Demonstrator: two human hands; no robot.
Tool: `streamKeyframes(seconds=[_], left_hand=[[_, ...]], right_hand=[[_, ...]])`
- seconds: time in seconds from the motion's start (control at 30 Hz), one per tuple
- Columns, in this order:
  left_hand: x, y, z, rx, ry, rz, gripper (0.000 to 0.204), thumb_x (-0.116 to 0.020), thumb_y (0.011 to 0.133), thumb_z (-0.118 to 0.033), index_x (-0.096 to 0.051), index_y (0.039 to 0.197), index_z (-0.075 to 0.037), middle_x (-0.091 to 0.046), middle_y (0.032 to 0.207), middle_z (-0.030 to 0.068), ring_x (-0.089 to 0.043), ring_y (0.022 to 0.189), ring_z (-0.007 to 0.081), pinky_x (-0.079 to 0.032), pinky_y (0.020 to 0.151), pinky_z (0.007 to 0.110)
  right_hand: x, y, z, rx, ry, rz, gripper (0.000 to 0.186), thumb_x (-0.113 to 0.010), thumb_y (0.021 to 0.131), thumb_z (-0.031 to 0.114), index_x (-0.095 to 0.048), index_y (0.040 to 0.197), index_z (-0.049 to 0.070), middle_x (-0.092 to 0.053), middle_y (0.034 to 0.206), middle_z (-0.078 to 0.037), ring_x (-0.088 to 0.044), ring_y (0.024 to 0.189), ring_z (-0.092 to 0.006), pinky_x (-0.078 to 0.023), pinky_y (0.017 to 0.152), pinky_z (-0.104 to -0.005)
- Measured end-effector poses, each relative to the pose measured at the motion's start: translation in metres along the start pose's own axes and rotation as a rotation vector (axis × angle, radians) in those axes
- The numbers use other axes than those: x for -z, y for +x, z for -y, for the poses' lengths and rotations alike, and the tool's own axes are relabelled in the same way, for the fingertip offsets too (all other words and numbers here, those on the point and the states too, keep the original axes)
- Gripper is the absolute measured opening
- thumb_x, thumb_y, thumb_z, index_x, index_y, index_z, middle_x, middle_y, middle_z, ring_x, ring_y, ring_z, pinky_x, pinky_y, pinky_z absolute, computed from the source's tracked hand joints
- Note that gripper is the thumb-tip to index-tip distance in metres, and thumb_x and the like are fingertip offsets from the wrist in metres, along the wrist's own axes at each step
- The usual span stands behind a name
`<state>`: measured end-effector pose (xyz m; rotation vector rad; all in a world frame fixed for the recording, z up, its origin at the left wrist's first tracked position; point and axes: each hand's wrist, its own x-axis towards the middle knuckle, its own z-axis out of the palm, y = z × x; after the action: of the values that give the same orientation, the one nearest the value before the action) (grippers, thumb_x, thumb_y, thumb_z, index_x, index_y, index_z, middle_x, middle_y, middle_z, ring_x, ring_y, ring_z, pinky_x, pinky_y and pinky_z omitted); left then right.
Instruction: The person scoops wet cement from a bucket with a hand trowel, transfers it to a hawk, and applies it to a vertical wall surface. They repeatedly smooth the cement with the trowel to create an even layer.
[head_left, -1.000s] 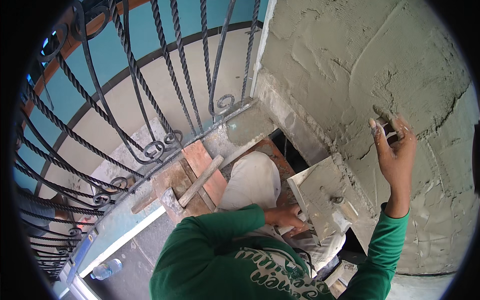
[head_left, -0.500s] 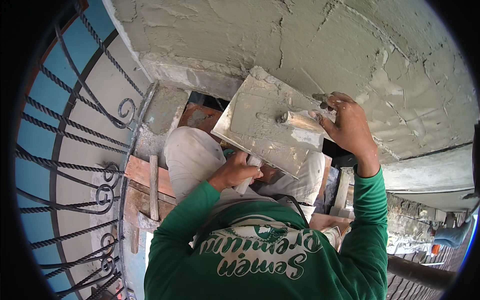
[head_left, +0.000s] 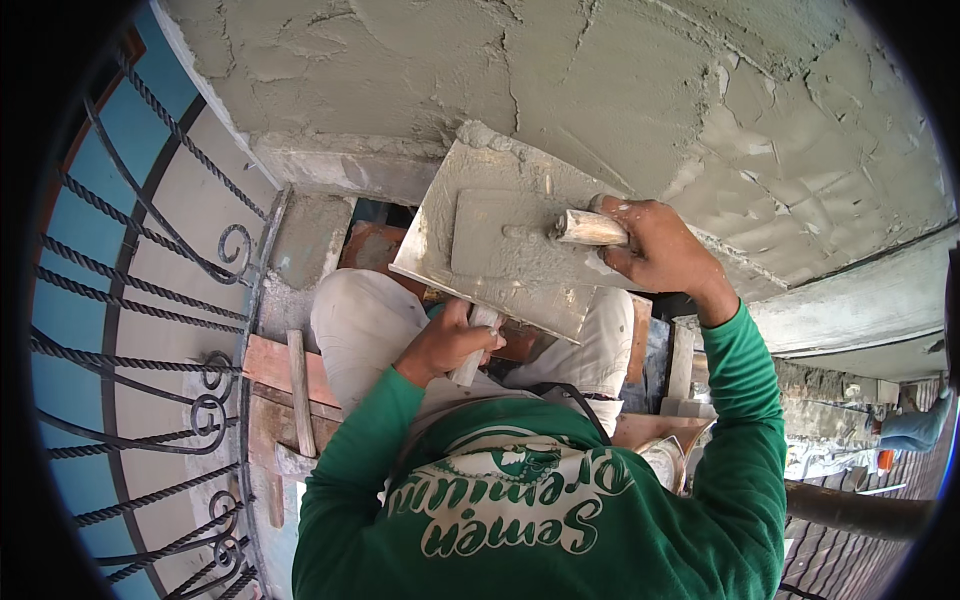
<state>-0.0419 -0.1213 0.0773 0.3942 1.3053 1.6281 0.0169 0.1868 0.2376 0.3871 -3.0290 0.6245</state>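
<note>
Nearest is one green long-sleeved shirt (head_left: 520,510) with pale print, its two sleeves leading to two bare hands. The left hand (head_left: 447,342) is clenched around the pale handle under one plasterer's hawk (head_left: 424,245), which is held tilted over the lap. One plastering trowel (head_left: 490,225) lies flat on the hawk, its blade smeared with grey mortar; the right hand (head_left: 655,245) grasps its wooden handle (head_left: 592,228) near the right end. One lump of mortar (head_left: 483,136) sits on the hawk's far corner.

Two knees in pale trousers (head_left: 360,325) stand beneath, the right one partly covered by the hawk. To the left, one hammer (head_left: 300,390) lies across at least two boards (head_left: 275,365), its head just beside the left sleeve. Beyond them one black wrought-iron railing (head_left: 150,365) closes off that side; its twisted bars run out at the dark rim, so I cannot count them all. Ahead rises one plastered wall (head_left: 400,80), rough and cracked. Far right, beyond one thick brown pipe (head_left: 850,510), one other person's blue trouser leg (head_left: 915,427) shows.
</note>
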Motion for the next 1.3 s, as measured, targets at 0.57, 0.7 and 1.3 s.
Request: streamKeyframes(seconds=[0.57,0.7,1.3], left_hand=[[0.004,-0.002,-0.079,-0.212,0.262,-0.034,0.047,-0.071,0.083,-0.001,-0.055,0.127,0.001,-0.062,0.097,0.0059,-0.061,0.068,0.0129,-0.051,0.060,0.030],[-0.004,-0.008,-0.102,-0.331,0.514,-0.022,0.054,-0.073,0.086,-0.005,-0.054,0.135,0.003,-0.067,0.099,0.0078,-0.064,0.072,0.0126,-0.052,0.063,0.029],[-0.036,-0.039,-0.195,-0.695,1.273,0.055,0.049,-0.072,0.080,-0.021,-0.068,0.127,-0.007,-0.068,0.128,0.0185,-0.059,0.125,0.0377,-0.044,0.110,0.044]], right_hand=[[0.000,-0.061,0.046,0.077,-0.296,-0.404,0.066,-0.068,0.093,0.040,-0.051,0.132,-0.010,-0.055,0.122,-0.030,-0.059,0.106,-0.0475,-0.049,0.090,-0.0535],[0.003,-0.069,0.049,0.161,-0.403,-0.287,0.060,-0.077,0.082,0.034,-0.060,0.127,-0.002,-0.058,0.118,-0.021,-0.058,0.111,-0.0373,-0.049,0.090,-0.0477],[0.167,-0.027,0.035,0.294,-0.787,-0.879,0.047,-0.084,0.080,0.027,-0.068,0.124,0.016,-0.062,0.132,-0.014,-0.056,0.127,-0.0402,-0.042,0.108,-0.0581]])
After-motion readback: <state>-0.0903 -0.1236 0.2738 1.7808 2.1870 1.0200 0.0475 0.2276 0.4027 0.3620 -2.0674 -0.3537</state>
